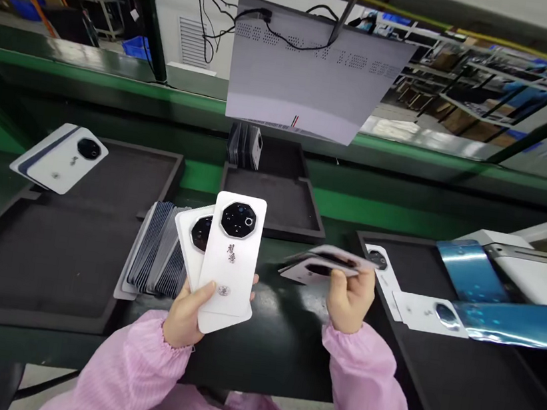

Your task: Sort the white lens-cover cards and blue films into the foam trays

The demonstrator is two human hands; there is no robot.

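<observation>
Two white phone back covers (230,270) with black octagonal camera areas are fanned out in my left hand (189,311), thumb on the front one. My right hand (352,299) pinches a few more phone back covers (313,264) by one end, tilted above the dark bench. Left of my left hand, a row of covers (157,247) stands on edge, packed closely. Two white covers lie at the right, one upright cover (386,287) and one sideways cover (423,312), by the right tray.
A dark tray (44,262) fills the left, with covers (65,157) at its far corner. Another tray (274,198) at the back holds upright covers (245,146). Blue film-covered strips (515,322) lie over the right tray (461,384). A large panel (315,76) hangs above.
</observation>
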